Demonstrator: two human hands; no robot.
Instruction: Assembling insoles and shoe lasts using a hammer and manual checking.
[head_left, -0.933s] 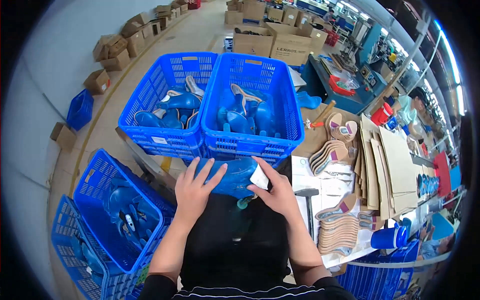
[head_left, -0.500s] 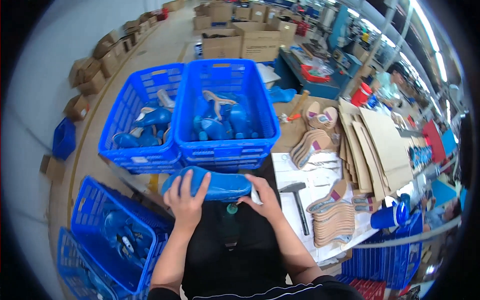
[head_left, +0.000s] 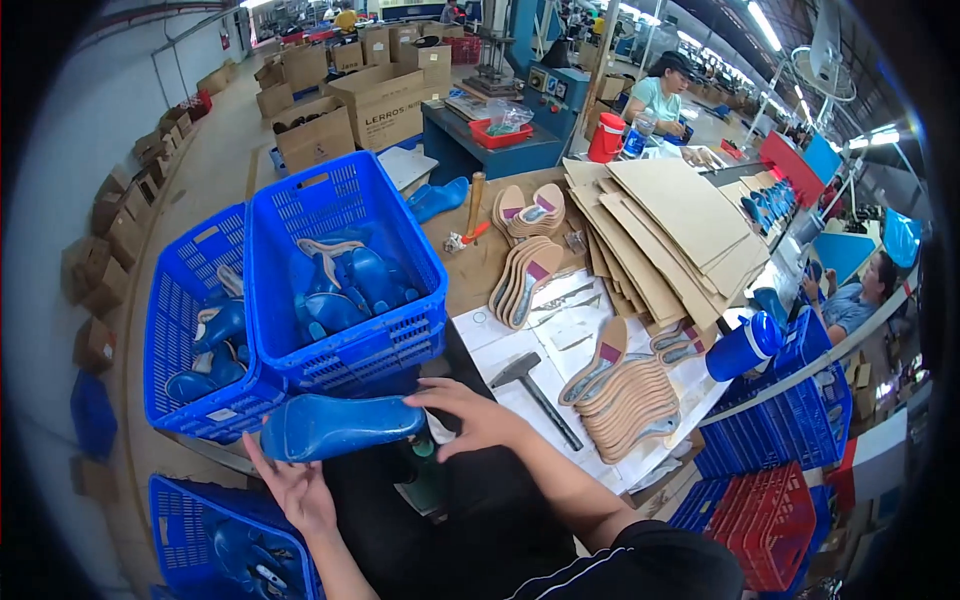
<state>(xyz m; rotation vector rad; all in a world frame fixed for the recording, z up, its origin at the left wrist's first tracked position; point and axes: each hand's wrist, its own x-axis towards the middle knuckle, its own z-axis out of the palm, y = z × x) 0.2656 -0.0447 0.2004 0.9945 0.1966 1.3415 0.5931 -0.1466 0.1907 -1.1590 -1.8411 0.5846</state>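
Left hand, splayed at eight o'clock, and right hand, clasping at three, presumably balance the glossy blue foot-shaped plastic last.

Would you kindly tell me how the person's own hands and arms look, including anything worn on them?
The left hand and right hand are bare, as are the forearms. On the right, there is a short black sleeve, with thin white piping near it. The left sleeve is out of view.
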